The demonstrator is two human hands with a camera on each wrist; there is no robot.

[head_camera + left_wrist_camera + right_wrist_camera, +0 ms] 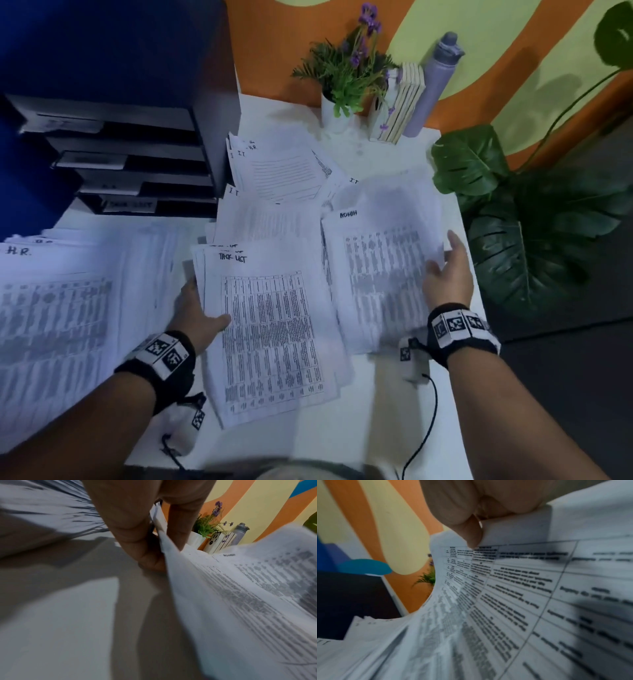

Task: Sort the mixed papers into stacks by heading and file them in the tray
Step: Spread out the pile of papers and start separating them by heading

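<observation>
On the white table lie several paper stacks. My left hand (205, 308) grips the left edge of the "TASK LIST" stack (274, 329), thumb on top and fingers underneath; the left wrist view shows that pinch on the stack's edge (163, 543). My right hand (443, 265) holds the right edge of the "ADMIN" sheets (380, 274), which curl upward, with the thumb (471, 534) pressed on the printed table. An "H.R." stack (58, 308) lies at the left, and "I.T." papers (274, 174) lie behind. The black tiered tray (137, 164) stands at the back left.
A white pot of purple flowers (337, 109), a row of books (400, 106) and a grey bottle (435, 82) stand at the table's back. A large-leaved plant (534, 233) crowds the table's right edge. A blue panel (102, 44) rises behind the tray.
</observation>
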